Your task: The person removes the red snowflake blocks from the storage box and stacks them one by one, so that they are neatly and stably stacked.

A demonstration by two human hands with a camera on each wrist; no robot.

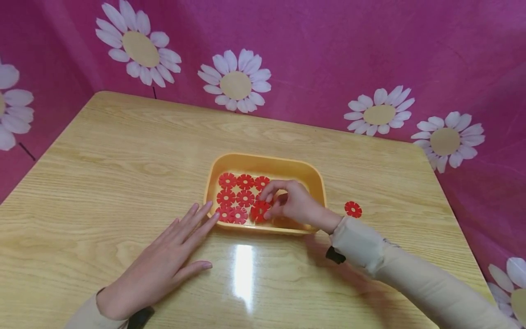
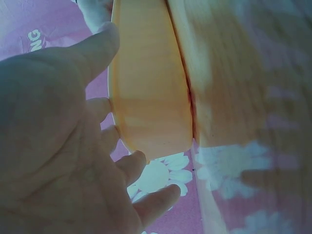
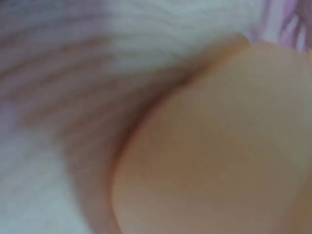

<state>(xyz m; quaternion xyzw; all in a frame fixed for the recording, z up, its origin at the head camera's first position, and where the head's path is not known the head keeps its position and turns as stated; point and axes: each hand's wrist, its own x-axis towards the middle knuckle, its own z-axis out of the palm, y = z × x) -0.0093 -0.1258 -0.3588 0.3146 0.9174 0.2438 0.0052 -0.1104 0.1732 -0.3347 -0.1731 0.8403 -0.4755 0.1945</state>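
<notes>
At the tray's 7 o'clock side, nearest, lies the left hand, fingers straight, thumb apart, fingertips at the rim. Within the yellow tray, whose long axis runs 9 to 3 o'clock, the right hand reaches in from 4 o'clock, pinching a round red flower piece, its face towards the head camera. Other red pieces lie in rows towards 9 o'clock; a loose red piece rests on the table at 3. Pink floral cloth rises at 12. The left wrist view alone shows pale lettering; the pinch shows only from the head.
</notes>
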